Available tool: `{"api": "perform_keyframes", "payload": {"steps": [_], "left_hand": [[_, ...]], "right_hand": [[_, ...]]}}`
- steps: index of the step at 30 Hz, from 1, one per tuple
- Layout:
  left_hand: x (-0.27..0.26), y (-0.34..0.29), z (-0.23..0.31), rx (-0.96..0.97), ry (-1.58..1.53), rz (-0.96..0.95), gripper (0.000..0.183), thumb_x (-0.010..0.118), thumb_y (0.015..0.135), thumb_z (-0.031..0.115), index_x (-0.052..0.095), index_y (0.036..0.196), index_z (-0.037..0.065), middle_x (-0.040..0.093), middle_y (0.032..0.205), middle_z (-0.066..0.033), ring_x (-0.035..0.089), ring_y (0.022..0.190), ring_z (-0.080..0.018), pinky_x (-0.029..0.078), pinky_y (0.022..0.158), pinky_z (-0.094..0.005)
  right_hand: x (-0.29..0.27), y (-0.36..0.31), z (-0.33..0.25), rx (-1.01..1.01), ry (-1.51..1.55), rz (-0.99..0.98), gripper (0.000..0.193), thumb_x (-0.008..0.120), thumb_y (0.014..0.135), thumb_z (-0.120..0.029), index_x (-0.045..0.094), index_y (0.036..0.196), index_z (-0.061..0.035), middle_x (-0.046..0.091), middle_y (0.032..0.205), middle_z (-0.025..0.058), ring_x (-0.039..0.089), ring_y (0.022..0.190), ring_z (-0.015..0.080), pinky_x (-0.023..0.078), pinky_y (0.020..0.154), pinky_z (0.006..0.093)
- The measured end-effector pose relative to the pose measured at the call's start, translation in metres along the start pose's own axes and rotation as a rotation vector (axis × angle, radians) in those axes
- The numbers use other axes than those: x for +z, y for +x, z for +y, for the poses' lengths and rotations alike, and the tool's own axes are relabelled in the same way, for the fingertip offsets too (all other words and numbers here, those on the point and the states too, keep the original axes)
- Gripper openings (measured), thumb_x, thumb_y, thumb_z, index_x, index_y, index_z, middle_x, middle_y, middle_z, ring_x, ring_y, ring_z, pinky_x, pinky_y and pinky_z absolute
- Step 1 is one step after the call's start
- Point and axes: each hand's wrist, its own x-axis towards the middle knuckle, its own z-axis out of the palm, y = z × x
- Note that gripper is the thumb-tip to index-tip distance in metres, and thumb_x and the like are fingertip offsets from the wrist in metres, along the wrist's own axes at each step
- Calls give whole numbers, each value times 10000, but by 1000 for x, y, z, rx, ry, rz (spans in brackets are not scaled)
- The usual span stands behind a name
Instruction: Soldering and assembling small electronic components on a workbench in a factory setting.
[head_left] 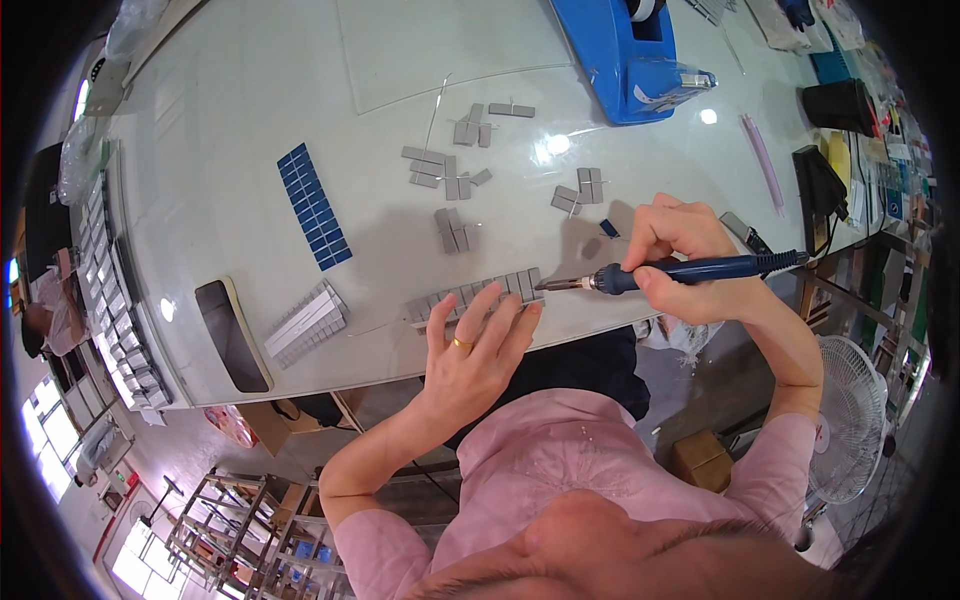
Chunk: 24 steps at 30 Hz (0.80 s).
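My right hand (682, 245) is closed round the dark blue handle of a soldering iron (740, 267). The iron's tip points left and meets, or nearly meets, the right end of a row of small grey solar cell pieces (522, 283). Over that row lies my left hand (472, 358), a ring on one finger, its fingers spread and resting on the pieces; they partly hide the row. Just beyond the iron is a small dark blue cell piece (609, 229). Small grey pieces with thin wires lie in groups farther off, such as a cluster (456, 230) and a pair (590, 186).
A blue tape dispenser (607, 60) stands at the far side. On the left are a strip of blue cells (315, 207), a fanned grey stack (307, 325) and a phone (233, 335). A pink stick (763, 165) and a black box (820, 185) lie right.
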Motion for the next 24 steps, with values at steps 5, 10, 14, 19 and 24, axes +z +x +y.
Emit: {"api": "perform_keyframes", "payload": {"steps": [5,10,14,19,24], "left_hand": [[-1,0,0,0,-2,-13,499,811,693,171,700,1178,210,571,1224,2,514,1243,-227,352,1046,-532],[0,0,0,1,-1,-12,501,811,697,172,697,1183,212,571,1223,2,513,1245,-227,350,1046,-533],[0,0,0,-2,-8,-17,506,816,692,170,695,1182,212,570,1223,3,508,1249,-227,351,1043,-535],[-1,-1,-1,-3,-4,-11,503,823,688,163,695,1172,214,562,1241,-3,502,1255,-235,358,1036,-535],[-3,4,-1,-20,-42,-14,500,820,700,150,688,1178,218,552,1299,-26,496,1269,-255,361,1036,-535]], "right_hand": [[3,2,0,-10,-10,9,102,611,694,-46,600,796,-46,622,655,25,471,678,160,398,596,300],[2,1,0,6,-27,9,96,614,693,-57,600,788,-46,618,649,27,468,678,157,393,592,297],[-2,-2,1,-21,-66,4,96,617,689,-65,601,782,-49,616,647,27,457,681,161,393,592,301],[-6,-19,5,11,134,194,72,629,718,-88,583,772,-75,536,555,13,454,537,172,399,658,316],[-13,-69,26,17,341,380,183,614,873,-157,543,914,7,612,638,25,572,542,39,379,479,187]]}}
